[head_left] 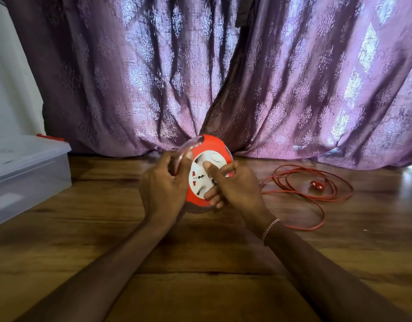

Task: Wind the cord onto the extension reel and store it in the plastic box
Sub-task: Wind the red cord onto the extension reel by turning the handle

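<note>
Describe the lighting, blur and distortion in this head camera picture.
Head view: daylight glows through the purple curtain, backlighting the scene; glare falls on the wooden floor at far right. Wide-angle bending bows the edges. The left hand, right hand and reel look slightly soft; the red cord stays readable; the plastic box looks hazy.

Red reel (201,145) with white socket face (200,173), red cord (316,196), purple damask-patterned curtain (223,77), brown wood-grain floor (200,263)

A purple patterned curtain (223,77) hangs across the back, daylight glowing through it (brightest at right). Its hem meets a brown wooden floor (200,263). A white wall (12,84) stands at left.
</note>
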Available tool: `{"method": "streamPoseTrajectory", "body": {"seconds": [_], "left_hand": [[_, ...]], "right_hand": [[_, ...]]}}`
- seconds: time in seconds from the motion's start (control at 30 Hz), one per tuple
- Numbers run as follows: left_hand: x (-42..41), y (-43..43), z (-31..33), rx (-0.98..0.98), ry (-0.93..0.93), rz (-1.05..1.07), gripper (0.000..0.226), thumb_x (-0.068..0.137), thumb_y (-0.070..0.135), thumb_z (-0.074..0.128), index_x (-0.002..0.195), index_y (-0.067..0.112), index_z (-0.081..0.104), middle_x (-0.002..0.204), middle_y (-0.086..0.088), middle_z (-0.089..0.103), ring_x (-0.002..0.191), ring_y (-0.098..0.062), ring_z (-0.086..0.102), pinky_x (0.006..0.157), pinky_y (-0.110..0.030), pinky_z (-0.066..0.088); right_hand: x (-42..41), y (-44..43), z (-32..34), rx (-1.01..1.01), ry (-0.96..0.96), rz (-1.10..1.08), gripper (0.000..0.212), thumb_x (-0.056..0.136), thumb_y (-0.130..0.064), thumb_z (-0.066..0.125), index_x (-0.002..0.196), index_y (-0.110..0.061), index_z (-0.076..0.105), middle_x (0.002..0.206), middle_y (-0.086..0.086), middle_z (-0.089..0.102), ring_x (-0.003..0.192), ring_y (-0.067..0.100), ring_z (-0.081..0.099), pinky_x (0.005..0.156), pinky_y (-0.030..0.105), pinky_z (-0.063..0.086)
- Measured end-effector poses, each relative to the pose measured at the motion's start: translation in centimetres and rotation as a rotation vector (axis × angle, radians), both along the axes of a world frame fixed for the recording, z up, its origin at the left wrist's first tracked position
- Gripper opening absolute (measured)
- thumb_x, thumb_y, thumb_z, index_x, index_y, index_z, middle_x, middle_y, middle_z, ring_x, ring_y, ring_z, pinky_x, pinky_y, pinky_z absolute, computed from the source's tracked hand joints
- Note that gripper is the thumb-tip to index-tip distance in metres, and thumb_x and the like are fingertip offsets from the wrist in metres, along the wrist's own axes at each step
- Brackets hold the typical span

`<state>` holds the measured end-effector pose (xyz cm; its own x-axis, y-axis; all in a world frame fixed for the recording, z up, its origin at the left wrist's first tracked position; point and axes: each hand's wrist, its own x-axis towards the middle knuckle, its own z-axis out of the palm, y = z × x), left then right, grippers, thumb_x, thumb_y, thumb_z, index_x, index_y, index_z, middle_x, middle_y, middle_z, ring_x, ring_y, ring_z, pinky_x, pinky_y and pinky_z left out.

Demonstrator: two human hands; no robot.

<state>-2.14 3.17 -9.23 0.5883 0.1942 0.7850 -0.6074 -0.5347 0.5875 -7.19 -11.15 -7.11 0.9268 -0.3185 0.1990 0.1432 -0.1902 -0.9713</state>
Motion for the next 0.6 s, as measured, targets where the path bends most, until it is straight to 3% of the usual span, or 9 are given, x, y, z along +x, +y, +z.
{"method": "streamPoseTrajectory", "body": {"seconds": [0.07, 0.13, 0.27, 0.4, 0.6], "left_hand": [[0.4, 0.3, 0.1, -0.054, 0.029, 0.007, 0.052, 0.092, 0.067, 0.046, 0.082, 0.019, 0.063, 0.07, -0.006, 0.068, 0.07, -0.034, 0.066, 0.064, -0.039, 0.046], [0.8, 0.8, 0.2, -0.089, 0.046, 0.002, 0.051, 0.091, 0.068, 0.045, 0.08, 0.02, 0.06, 0.069, -0.005, 0.066, 0.07, -0.032, 0.064, 0.063, -0.039, 0.045], [1.1, 1.2, 0.3, -0.109, 0.057, -0.019, 0.055, 0.092, 0.07, 0.045, 0.076, 0.018, 0.056, 0.064, 0.001, 0.058, 0.066, -0.028, 0.059, 0.061, -0.038, 0.041], [1.2, 1.1, 0.3, -0.101, 0.06, -0.056, 0.057, 0.092, 0.072, 0.046, 0.076, 0.019, 0.056, 0.063, -0.001, 0.06, 0.065, -0.027, 0.061, 0.061, -0.04, 0.047], [1.2, 1.2, 0.2, -0.046, 0.055, -0.045, 0.053, 0.091, 0.072, 0.046, 0.078, 0.021, 0.058, 0.068, -0.003, 0.065, 0.068, -0.03, 0.064, 0.062, -0.04, 0.048]], "right_hand": [[0.1, -1.1, -0.3, -0.544, -0.145, -0.169, 0.049, 0.082, -0.07, 0.064, 0.099, -0.026, 0.053, 0.068, 0.001, 0.074, 0.062, 0.023, 0.071, 0.059, 0.038, 0.055], [-0.1, -1.8, -0.3, -0.955, -0.343, -0.252, 0.044, 0.084, -0.069, 0.061, 0.105, -0.031, 0.054, 0.083, -0.005, 0.072, 0.074, 0.024, 0.07, 0.064, 0.042, 0.054], [-0.8, -1.6, 0.3, -1.307, -0.527, -0.171, 0.048, 0.093, -0.054, 0.063, 0.134, -0.03, 0.055, 0.113, 0.0, 0.06, 0.083, 0.027, 0.068, 0.053, 0.039, 0.051], [-0.9, -1.0, -0.1, -1.56, -0.559, -0.362, 0.058, 0.088, -0.06, 0.064, 0.14, -0.038, 0.055, 0.1, -0.001, 0.066, 0.065, 0.023, 0.066, 0.044, 0.026, 0.027], [-1.0, 1.1, -1.5, -1.637, -0.495, -0.478, 0.066, 0.082, -0.053, 0.073, 0.142, -0.03, 0.057, 0.087, 0.007, 0.073, 0.052, 0.027, 0.066, 0.046, 0.025, 0.023]]}}
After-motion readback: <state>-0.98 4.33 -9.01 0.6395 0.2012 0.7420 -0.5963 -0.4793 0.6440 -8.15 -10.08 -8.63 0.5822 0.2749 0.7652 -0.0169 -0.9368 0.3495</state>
